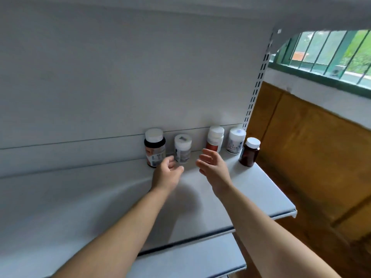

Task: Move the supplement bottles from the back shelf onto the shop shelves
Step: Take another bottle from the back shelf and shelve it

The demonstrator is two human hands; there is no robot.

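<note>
Nearest to me are my left forearm [112, 233] and right forearm [271, 227], stretched out over the white shelf [251, 197]. My left hand [167, 173] has its fingers loosely curled and grips nothing; blur keeps me from telling whether the tips touch the small white bottle [182, 149] just beyond them. The dark bottle [154, 150] stands just to that hand's left. My right hand [212, 167] is spread wide and empty, and the red-labelled white bottle [214, 140] is just past its fingertips. Further to its right stand a grey-labelled white bottle [235, 141] and an amber bottle [250, 152]. All five are upright in a row against the back panel [120, 87]. I read this as the shop shelf with the row set down, so the next move calls for drawing both hands straight back without clipping a cap. The amber bottle sits close to the shelf's right end by the slotted upright [255, 93], so nothing should be nudged that way. To the left of my left hand the shelf is bare.
</note>
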